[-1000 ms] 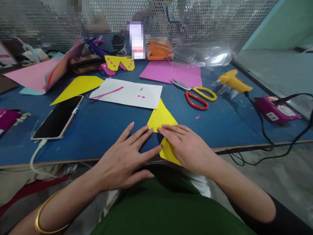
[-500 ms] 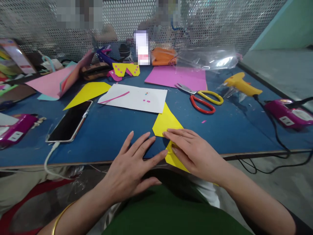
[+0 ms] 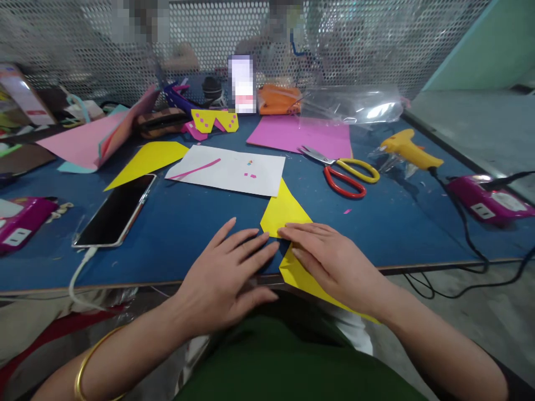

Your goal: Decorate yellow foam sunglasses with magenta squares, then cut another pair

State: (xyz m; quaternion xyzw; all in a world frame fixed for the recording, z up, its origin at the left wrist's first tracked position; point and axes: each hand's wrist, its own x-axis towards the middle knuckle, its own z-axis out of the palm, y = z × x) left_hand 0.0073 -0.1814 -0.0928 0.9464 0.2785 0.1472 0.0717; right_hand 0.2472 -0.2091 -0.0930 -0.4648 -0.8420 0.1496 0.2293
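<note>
On the blue table's front edge, my right hand (image 3: 334, 264) lies flat with its fingers stretched over yellow paper. One part of the yellow paper (image 3: 284, 214) shows beyond the fingertips. A lower yellow part (image 3: 298, 274) comes out under the palm and overhangs the edge; whether both are one sheet is hidden by the hand. My left hand (image 3: 229, 273) is open beside it on the left, fingers spread, holding nothing. A white sheet (image 3: 234, 170) with a thin pink strip and small pink bits overlaps the far yellow tip.
Scissors (image 3: 345, 171) with red and yellow handles lie right of the white sheet. Further right are a yellow glue gun (image 3: 412, 149) and a purple power strip (image 3: 489, 200). A charging phone (image 3: 117, 211) and another yellow piece (image 3: 144, 161) lie left. A perforated metal screen (image 3: 196, 33) stands behind.
My left forefinger has drawn back from the lower yellow paper, leaving more of its edge in view. My right hand stays on the paper; the camera view has shifted slightly.
</note>
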